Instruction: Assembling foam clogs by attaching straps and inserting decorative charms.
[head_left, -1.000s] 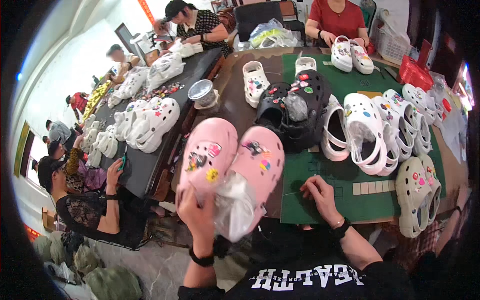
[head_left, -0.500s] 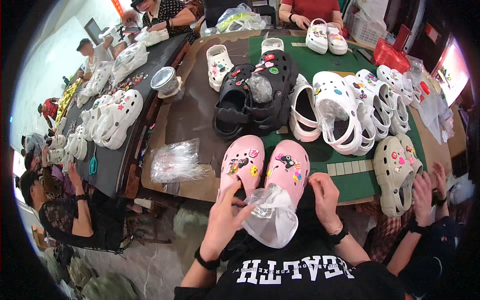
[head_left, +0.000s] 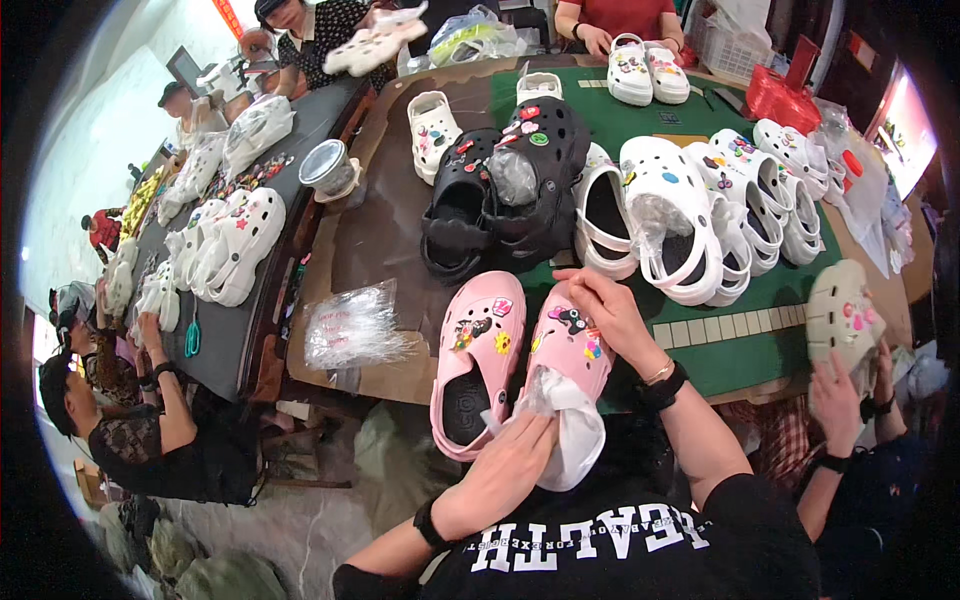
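Change: since the earlier frames the pink clogs have come down from mid-air and now lie flat at the near edge of the bench (head_left: 400, 230); the left hand has moved from under the bag onto it.
Left hand: left hand (head_left: 515, 460) is loosely curled, fingers pressed onto the clear plastic bag (head_left: 572, 425) at the heel opening of the right-side clog; whether it grips the bag or only pushes on it, I cannot tell.
Right hand: right hand (head_left: 610, 315) lies palm down with fingers half spread over the outer edge of that same clog, pinning it to the bench.
Pink clogs: the pair (head_left: 478, 365) lies side by side, touching, just nearer than the black clogs (head_left: 500, 190). Long axes run away from the person; toes point toward the black clogs, heels overhang the bench edge toward the person. Coloured charms sit on the uppers.
Bag: stuffed into the right-side clog, its loose end hanging past the heel.
Beside: a stack of clear bags (head_left: 355, 325) lies left of the pink pair; white clogs (head_left: 680, 220) stand right of the black ones.
Other person: right of the pink pair, another person's hand (head_left: 840, 400) holds a cream clog (head_left: 840, 310).
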